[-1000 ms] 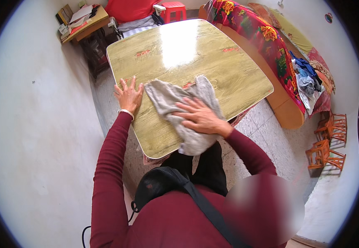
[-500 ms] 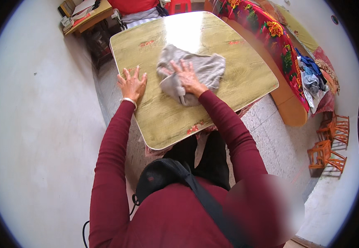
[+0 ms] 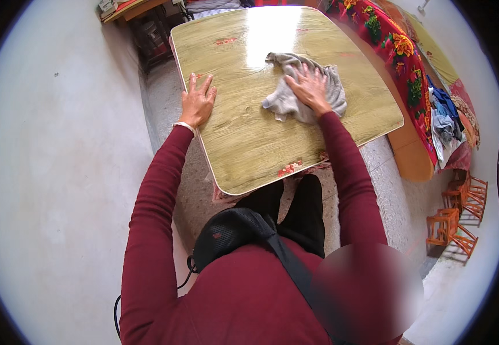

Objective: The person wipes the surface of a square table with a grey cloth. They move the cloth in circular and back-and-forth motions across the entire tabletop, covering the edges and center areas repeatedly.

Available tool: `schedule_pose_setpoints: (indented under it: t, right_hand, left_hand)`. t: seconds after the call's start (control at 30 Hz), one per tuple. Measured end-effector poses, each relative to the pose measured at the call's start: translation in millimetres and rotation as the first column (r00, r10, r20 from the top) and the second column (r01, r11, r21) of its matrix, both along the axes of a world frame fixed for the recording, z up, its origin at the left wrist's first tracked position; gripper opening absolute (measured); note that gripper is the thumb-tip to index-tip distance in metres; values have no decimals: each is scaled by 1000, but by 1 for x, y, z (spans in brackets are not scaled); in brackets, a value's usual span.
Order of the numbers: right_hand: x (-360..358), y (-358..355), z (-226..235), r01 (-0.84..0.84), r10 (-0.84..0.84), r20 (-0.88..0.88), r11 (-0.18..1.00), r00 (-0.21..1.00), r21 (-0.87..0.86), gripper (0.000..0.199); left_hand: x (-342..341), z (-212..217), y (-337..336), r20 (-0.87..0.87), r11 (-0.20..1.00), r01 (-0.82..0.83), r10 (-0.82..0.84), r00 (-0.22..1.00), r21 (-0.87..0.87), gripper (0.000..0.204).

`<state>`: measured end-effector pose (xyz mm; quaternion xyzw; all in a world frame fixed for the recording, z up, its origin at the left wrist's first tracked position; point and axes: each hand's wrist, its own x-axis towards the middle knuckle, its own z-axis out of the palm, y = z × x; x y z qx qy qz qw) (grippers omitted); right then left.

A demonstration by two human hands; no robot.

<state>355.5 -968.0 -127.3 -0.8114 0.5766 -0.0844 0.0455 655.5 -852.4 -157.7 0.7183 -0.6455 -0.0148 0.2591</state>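
Note:
A crumpled grey cloth lies on the wood-patterned table, right of its middle. My right hand rests flat on top of the cloth, fingers stretched out and a little apart, pressing it against the tabletop. Part of the cloth is hidden beneath the palm. At the table's left edge my left hand leans on the surface, palm down with fingers spread and nothing in them. A pale bracelet circles the left wrist.
A bed or couch with a red floral cover runs along the right, with heaped clothes at its near end. Small wooden chairs stand at the lower right. A white wall fills the left; a wooden desk is at the far left.
My right hand has slid right across the table, carrying the cloth along under it, and the cloth's folds have shifted. My left hand stays at the left edge. The view has shifted slightly.

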Motion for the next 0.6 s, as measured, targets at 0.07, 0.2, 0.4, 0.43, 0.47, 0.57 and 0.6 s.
schedule_pose_setpoints:
  t: [0.07,0.2,0.4,0.43,0.47,0.57,0.6]
  right_hand:
    - [43,0,-4,-92,92,-7,996,996,-21,64]
    - [97,59,-2,-501,500,-41,865,865,-32,61]
    - [-5,115,10,-738,736,113,674,667,-39,50]
    - [-21,105,12,-682,681,118,731,723,-41,49]
    - [-35,93,12,-621,621,127,783,774,-40,48]
    - [-50,20,-10,-359,363,18,927,932,-108,53]
    - [-42,1,-14,-235,238,13,966,971,-104,56]
  left_hand:
    - [4,-3,-6,58,1000,-7,7,998,-10,50]
    - [13,-12,-6,41,1000,6,-4,999,-29,49]
    - [15,-19,-3,26,997,0,2,1000,-82,49]
    - [13,-18,-3,19,997,-7,9,1000,-78,49]
    - [11,-16,-1,15,998,-15,16,1000,-69,49]
    - [1,-6,1,-17,999,-21,21,1000,-31,50]
    - [2,-5,1,-26,999,-15,14,1000,-32,50]
